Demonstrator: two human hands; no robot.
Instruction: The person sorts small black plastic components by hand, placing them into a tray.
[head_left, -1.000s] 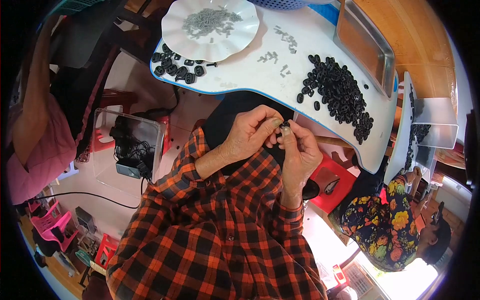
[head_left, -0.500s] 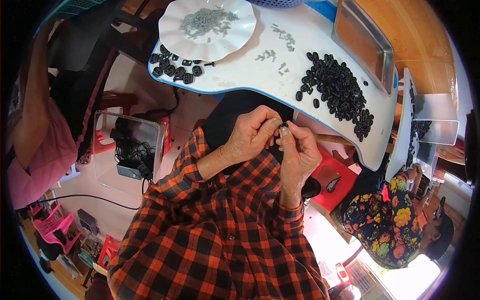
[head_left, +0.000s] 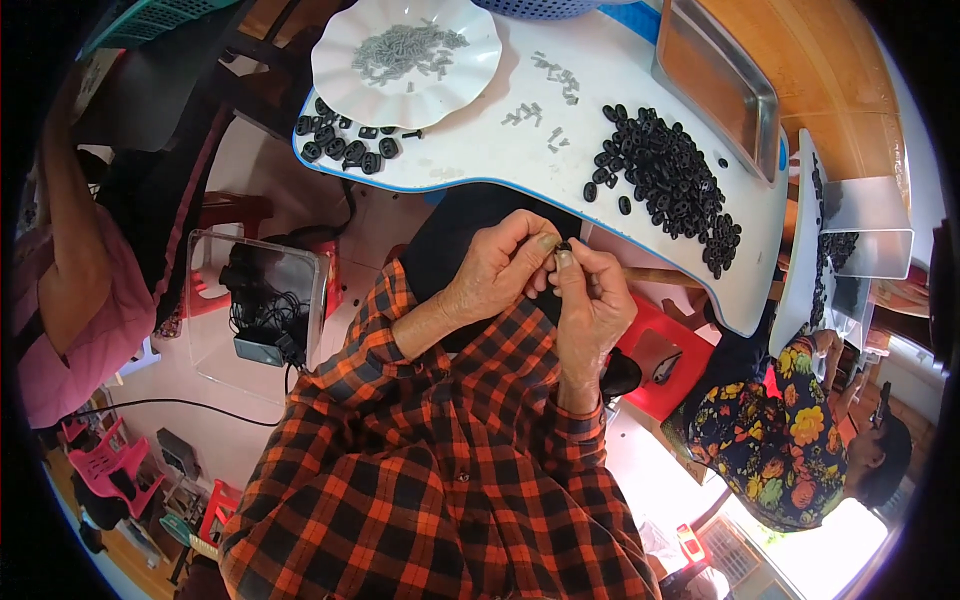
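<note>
The left hand (head_left: 495, 275) and the right hand (head_left: 590, 300) meet just below the near edge of the white desk (head_left: 480, 160), and their fingers (head_left: 556, 258) pinch one small black ring (head_left: 563, 246) between them. The ring is too small to show which way it lies. The big pile of black rings (head_left: 665, 180) lies up and to the right, nearer the right hand, with the little grey pins (head_left: 530, 112) nearer the left, and nothing is in the way.

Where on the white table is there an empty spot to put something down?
The table is bare along its near edge, between the small group of black rings and the big black ring heap. It gets crowded near the white scalloped plate, the scattered grey pieces and the metal tray.
</note>
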